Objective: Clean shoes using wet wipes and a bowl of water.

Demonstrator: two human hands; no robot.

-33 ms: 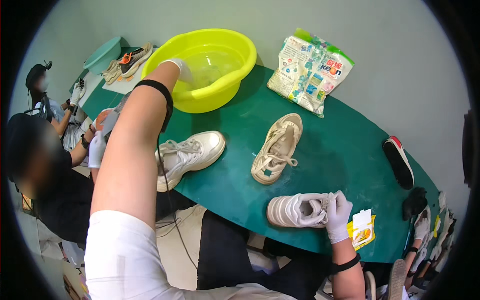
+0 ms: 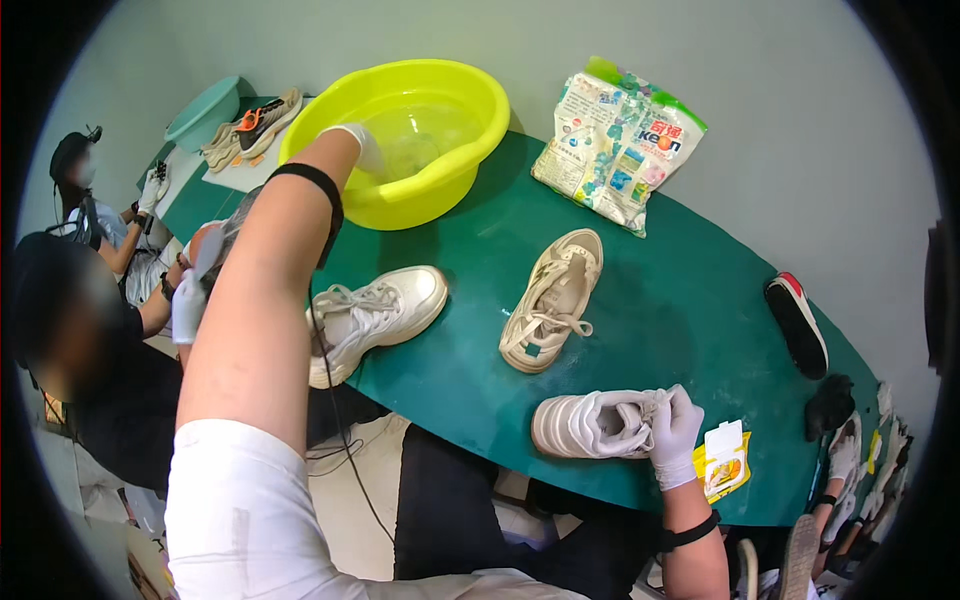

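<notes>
A: How are the arms set?

B: The left stretches far forward, its gloved left hand (image 2: 368, 152) dipped over the rim into the yellow-green basin (image 2: 420, 205); whether those fingers are wide or narrow I cannot tell; the right hand (image 2: 677, 430), gloved too, is held closer to the body, its fingers closed on the laced part of the ribbed white shoe (image 2: 575, 425).

A: Where is that shoe?

B: On the green table (image 2: 690, 310), close to the near edge; a yellow packet (image 2: 722, 475) lies just beside the right hand.

A: Room to move?

B: Bare tabletop runs from the beige shoe (image 2: 560, 290) across to the black shoe (image 2: 795, 325); the left side is tighter, with a white sneaker (image 2: 400, 310) near the outstretched arm.

A: Anything different from the earlier frame?

B: Hardly; both hands keep their places; the view has shifted very slightly.
</notes>
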